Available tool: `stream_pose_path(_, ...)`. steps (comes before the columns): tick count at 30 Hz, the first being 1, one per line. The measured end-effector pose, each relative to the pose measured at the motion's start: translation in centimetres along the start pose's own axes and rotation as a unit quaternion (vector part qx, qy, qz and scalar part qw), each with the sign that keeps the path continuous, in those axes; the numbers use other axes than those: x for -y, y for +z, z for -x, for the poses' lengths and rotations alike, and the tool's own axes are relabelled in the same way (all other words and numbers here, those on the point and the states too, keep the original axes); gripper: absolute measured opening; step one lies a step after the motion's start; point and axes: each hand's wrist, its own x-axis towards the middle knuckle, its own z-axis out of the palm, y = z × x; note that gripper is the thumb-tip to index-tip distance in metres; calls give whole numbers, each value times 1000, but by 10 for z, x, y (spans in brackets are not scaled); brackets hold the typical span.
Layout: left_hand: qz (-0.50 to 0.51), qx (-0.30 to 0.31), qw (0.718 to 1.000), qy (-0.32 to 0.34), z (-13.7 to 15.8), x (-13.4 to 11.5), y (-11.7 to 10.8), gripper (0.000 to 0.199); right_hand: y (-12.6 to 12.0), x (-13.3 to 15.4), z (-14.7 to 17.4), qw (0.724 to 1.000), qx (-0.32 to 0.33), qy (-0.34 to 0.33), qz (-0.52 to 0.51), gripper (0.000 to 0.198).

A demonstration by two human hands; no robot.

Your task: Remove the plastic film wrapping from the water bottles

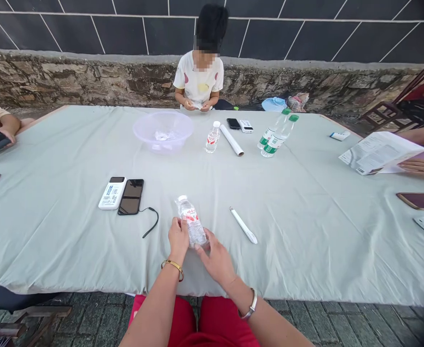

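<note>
A small clear water bottle (192, 221) with a white cap and a red-and-white label lies tilted in front of me, with what looks like clear plastic film around it. My left hand (179, 237) grips its left side, thumb on the label's edge. Around the bottle's base is my right hand (217, 258), thumb and fingers on either side of it. A white slim utility knife (243, 225) rests on the cloth to the right. Left of the bottle, a dark phone (131, 196) with a wrist strap lies beside a white power bank (112, 193).
A grey-green cloth covers the table (71, 250). Farther back stand a translucent purple basin (163, 144), another small bottle (212, 138), a white roll (231, 140) and two green-capped bottles (275, 140). A person (199, 82) sits opposite; others sit left and right, one holding a leaflet (381, 153).
</note>
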Motion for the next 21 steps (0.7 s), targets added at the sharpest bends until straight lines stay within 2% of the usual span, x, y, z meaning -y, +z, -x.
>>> stream_pose_path(2,1,14,1000,16,0,1,1,32,-24,-19,-14,993,-60,1,100,38)
stream_pose_path(4,5,22,1000,22,-1,1,3,33,-49,-43,-31,968,-123,83,204,41)
stream_pose_path(6,7,22,999,25,-2,-1,5,31,-66,-63,-45,952,-88,151,252,44)
stream_pose_path(9,-9,20,999,42,-6,-7,10,29,-75,-73,-57,954,-6,181,240,32)
stream_pose_path(11,-27,22,998,61,-8,-12,13,28,-74,-60,-63,963,4,169,209,25)
stream_pose_path(14,-35,28,996,79,-9,-17,17,27,-72,-18,-82,978,23,107,180,22)
stream_pose_path(18,-19,5,998,60,-9,-16,19,28,-73,40,-113,969,72,27,235,20)
stream_pose_path(21,1,-16,999,49,-9,-13,18,29,-78,57,-102,957,82,-33,275,15)
